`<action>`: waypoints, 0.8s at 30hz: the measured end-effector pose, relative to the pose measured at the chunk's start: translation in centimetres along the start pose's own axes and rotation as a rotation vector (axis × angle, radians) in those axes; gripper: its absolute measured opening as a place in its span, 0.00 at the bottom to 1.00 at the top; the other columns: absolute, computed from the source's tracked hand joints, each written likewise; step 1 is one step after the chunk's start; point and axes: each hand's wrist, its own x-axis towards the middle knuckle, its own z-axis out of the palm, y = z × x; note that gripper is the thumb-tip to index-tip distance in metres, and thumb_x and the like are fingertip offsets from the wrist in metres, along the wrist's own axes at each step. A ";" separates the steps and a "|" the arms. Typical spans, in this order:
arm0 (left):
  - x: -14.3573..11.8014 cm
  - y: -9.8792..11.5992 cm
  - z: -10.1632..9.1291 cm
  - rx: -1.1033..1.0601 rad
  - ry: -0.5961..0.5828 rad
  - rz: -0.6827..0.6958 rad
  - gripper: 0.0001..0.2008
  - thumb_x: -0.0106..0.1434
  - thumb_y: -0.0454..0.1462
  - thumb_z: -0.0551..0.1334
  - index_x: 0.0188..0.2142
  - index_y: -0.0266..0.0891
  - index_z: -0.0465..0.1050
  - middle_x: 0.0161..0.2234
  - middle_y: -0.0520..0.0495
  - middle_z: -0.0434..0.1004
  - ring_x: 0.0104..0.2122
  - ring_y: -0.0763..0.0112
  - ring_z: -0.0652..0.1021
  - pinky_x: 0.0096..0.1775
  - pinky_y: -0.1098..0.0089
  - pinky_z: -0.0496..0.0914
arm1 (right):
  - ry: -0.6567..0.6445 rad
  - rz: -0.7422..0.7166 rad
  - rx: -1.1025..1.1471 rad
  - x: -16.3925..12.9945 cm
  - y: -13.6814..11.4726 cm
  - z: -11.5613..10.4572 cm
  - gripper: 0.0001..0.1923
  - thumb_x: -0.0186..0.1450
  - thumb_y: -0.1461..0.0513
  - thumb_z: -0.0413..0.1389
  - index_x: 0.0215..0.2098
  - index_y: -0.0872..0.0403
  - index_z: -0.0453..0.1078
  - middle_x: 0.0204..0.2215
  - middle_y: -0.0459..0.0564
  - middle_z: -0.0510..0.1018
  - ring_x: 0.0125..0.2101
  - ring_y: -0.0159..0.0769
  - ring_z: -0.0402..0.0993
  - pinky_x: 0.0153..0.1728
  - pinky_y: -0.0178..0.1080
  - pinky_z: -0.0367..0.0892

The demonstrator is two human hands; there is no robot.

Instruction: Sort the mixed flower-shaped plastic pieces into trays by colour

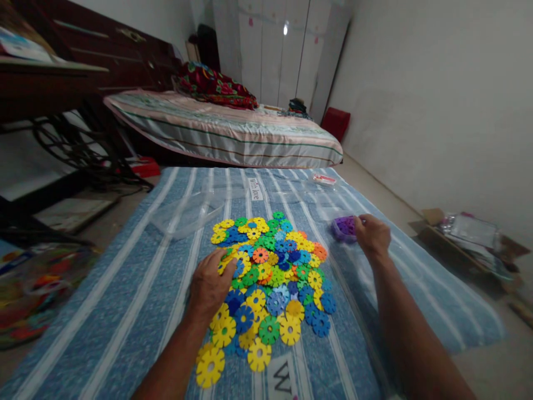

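At the far left, dark furniture legs and a blurred bundle of coloured things sit off the edge of the blue striped sheet, which spreads flat across the floor and gives wide bare cloth on that side. A clear plastic bag lies crumpled on the sheet just beyond the pile. The left hand rests palm down on the near left edge of the pile of flat notched discs, its fingers spread and curled lightly over a yellow piece, pressing rather than pinching as far as can be seen. The discs look like thin, stiff plastic, light and a little slick, likely to slide over one another when pushed; a pinch across the rim, thumb and finger in opposite notches, seems the surest hold, since they lie flat against soft cloth. Right of the pile, apart from it, a small clump of purple discs sits under the right hand, whose fingers are curled around its right side, touching it; whether they grip firmly I cannot tell. Beyond that hand the sheet runs on to its right edge, then bare floor, a cardboard box with packets, and the wall. The bed closes off the far side.
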 end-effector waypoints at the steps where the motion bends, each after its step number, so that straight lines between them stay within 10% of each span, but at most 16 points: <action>1: -0.1 0.0 0.0 -0.003 0.001 -0.001 0.17 0.62 0.46 0.56 0.45 0.40 0.72 0.49 0.40 0.77 0.50 0.56 0.76 0.54 0.58 0.69 | 0.005 -0.051 0.047 -1.2 -0.1 0.1 0.14 0.65 0.57 0.53 0.38 0.55 0.78 0.30 0.54 0.80 0.31 0.43 0.75 0.29 0.37 0.62; 6: -0.4 0.4 0.1 -0.021 -0.004 -0.015 0.18 0.63 0.45 0.55 0.46 0.36 0.73 0.49 0.38 0.77 0.50 0.55 0.76 0.54 0.56 0.69 | -0.107 -0.435 0.441 -8.6 -2.3 0.4 0.14 0.67 0.55 0.51 0.34 0.54 0.75 0.26 0.50 0.79 0.26 0.37 0.75 0.28 0.36 0.65; 14: -0.8 0.7 0.0 -0.078 0.004 -0.048 0.17 0.62 0.42 0.55 0.45 0.35 0.73 0.48 0.37 0.77 0.50 0.57 0.76 0.55 0.58 0.69 | -0.416 -1.077 0.570 -17.5 -8.8 -1.1 0.20 0.64 0.52 0.59 0.52 0.50 0.70 0.54 0.58 0.70 0.57 0.54 0.61 0.54 0.56 0.62; 24: -1.3 1.3 -0.2 -0.179 -0.016 -0.120 0.15 0.63 0.39 0.55 0.45 0.37 0.74 0.47 0.41 0.79 0.49 0.61 0.77 0.55 0.61 0.69 | -0.376 -0.934 0.407 -18.1 -8.8 0.4 0.14 0.65 0.57 0.58 0.48 0.51 0.71 0.53 0.57 0.72 0.56 0.53 0.62 0.55 0.57 0.57</action>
